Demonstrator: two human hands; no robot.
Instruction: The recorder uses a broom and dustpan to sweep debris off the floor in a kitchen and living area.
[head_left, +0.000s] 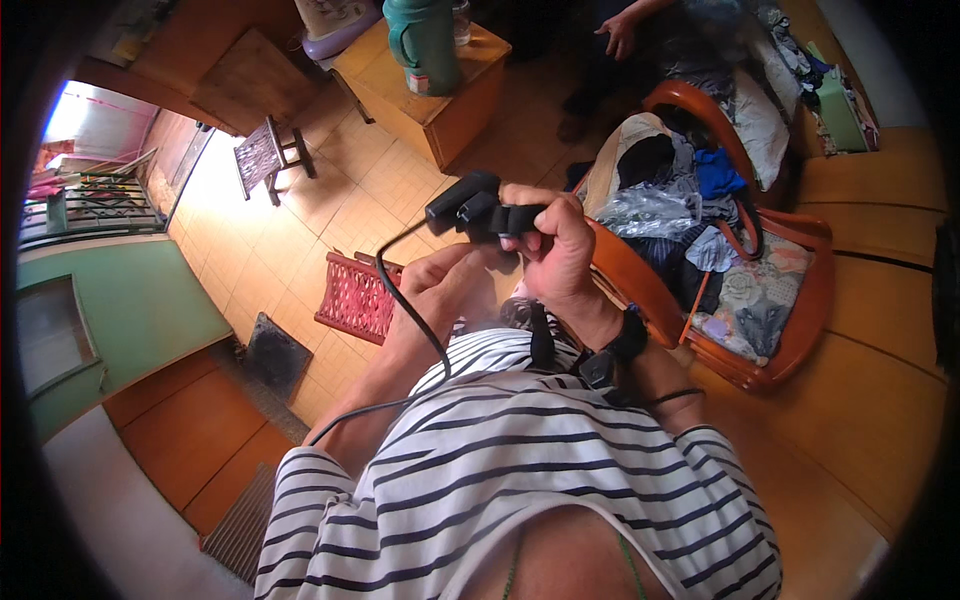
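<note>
Before my chest, my right hand (559, 247) pinches a black strap (517, 219) between thumb and fingers. The strap adjoins a small black device (463, 202) with a cable (394, 281) that runs back along my left forearm. Just below the device is my left hand (442, 281), its fingers bent; their tips are partly hidden, and I cannot tell whether they grip anything. Around my right wrist sits a black band (626, 341) with another small black device (598, 370) on it.
To the right, a wooden armchair (795, 330) holds piled clothes and clear plastic (649, 210). A red woven stool (356, 296) and a second woven stool (262, 157) stand on the tiled floor. Ahead, a green thermos jug (424, 49) tops a wooden cabinet (469, 112). Another person's hand (619, 34) shows beyond.
</note>
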